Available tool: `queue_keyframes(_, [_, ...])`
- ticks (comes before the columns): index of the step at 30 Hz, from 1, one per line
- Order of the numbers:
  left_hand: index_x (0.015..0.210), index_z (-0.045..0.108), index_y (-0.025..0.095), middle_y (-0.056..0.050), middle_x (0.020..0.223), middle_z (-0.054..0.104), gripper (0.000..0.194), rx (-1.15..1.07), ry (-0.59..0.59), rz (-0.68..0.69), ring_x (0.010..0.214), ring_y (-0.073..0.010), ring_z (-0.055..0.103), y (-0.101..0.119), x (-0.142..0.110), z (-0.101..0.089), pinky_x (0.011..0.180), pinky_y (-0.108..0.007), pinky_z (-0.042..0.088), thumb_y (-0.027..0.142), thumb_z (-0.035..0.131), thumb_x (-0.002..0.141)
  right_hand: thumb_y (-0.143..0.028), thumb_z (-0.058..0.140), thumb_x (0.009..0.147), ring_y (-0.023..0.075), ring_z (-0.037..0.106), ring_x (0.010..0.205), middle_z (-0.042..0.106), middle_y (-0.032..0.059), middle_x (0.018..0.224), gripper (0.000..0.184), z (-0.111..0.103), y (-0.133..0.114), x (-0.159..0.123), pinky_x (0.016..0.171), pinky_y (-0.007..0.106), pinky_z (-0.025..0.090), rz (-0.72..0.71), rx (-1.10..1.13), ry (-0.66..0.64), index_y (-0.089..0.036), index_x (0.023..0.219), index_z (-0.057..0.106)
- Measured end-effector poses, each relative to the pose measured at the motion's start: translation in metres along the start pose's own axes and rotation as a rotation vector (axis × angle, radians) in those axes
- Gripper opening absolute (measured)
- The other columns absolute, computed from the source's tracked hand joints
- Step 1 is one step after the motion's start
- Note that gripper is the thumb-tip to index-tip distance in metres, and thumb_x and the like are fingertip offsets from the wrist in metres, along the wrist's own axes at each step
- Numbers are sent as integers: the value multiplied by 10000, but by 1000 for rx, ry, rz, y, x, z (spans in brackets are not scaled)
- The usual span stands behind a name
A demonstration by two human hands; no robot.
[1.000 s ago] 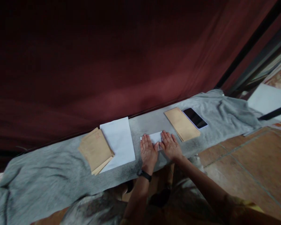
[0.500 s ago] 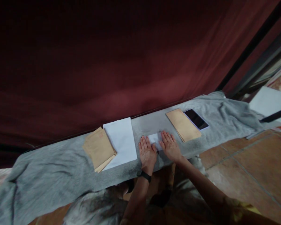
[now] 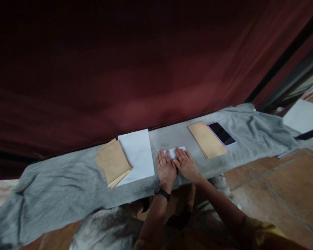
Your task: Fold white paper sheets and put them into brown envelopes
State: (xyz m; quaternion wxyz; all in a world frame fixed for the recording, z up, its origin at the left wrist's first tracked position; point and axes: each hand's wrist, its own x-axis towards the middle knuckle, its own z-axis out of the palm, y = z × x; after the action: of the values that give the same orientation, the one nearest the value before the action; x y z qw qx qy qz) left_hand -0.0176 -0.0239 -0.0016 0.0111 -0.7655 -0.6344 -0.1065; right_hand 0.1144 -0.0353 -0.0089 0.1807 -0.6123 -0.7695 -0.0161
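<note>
Dark red cloth (image 3: 146,76) hangs along the far edge of the bench (image 3: 169,137) and closes off that side. Grey fabric (image 3: 57,191) covers the bench, smooth at mid-length and wrinkled toward both ends. Tiled floor (image 3: 284,184) shows beyond the near edge, on the right.

Your small white paper (image 3: 174,152) lies at mid-length, nearer the near edge than the far one. Your left hand (image 3: 166,172) and right hand (image 3: 187,166) rest on it, close together, fingers extended; the grip of each is released. They hide much of the paper, so its full shape cannot be told.

To your left, white sheets (image 3: 139,156) run from the far edge toward the near edge, just beside your left hand. Brown envelopes (image 3: 114,161) lie fanned over their left side. To your right, a second stack of envelopes (image 3: 207,139) lies at a slant, with a phone (image 3: 221,133) next to it on the right-end side. You wear a black wristband (image 3: 162,193) on your left wrist.
</note>
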Motion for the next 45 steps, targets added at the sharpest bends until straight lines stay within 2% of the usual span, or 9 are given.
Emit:
queue_keyframes(7, [1558, 315, 117, -201, 1632, 282, 642, -33, 8, -7, 1511, -326, 270, 0, 1, 2, 1209, -524, 284, 390, 447, 992, -360, 334, 1061, 278, 374, 1466, 426, 169, 1559, 550, -1, 11, -4, 1205, 485, 271, 27, -32, 22, -77, 1531, 377])
queue_keyframes(15, [1541, 314, 40, -224, 1602, 333, 698, -36, 48, -29, 1509, -322, 276, 0, 0, 5, 1218, -522, 274, 492, 376, 1012, -407, 337, 1057, 279, 394, 1454, 413, 168, 1566, 593, 0, 21, -11, 1207, 483, 240, 90, -57, 45, -105, 1567, 311])
queue_keyframes(22, [1522, 329, -9, -245, 1591, 340, 722, -21, 64, -45, 1507, -329, 278, 1, -1, 4, 1225, -502, 267, 502, 372, 1015, -409, 318, 1061, 269, 392, 1454, 418, 144, 1569, 596, 1, 29, -17, 1209, 477, 216, 132, -62, 60, -127, 1584, 272])
queue_keyframes(36, [1528, 322, -11, -269, 1569, 359, 643, -75, 130, -97, 1496, -337, 303, -3, -6, 3, 1209, -533, 289, 406, 360, 1039, -366, 328, 1054, 280, 412, 1441, 428, 85, 1568, 535, -5, 35, -22, 1194, 471, 255, 176, -110, 38, -175, 1551, 373])
queue_keyframes(45, [1518, 337, -20, -274, 1567, 358, 620, -88, 135, -100, 1492, -343, 308, -5, -8, 1, 1213, -527, 288, 357, 399, 1029, -322, 366, 1035, 285, 437, 1424, 452, 100, 1554, 508, -8, 36, -22, 1178, 463, 298, 246, -103, 30, -163, 1509, 454])
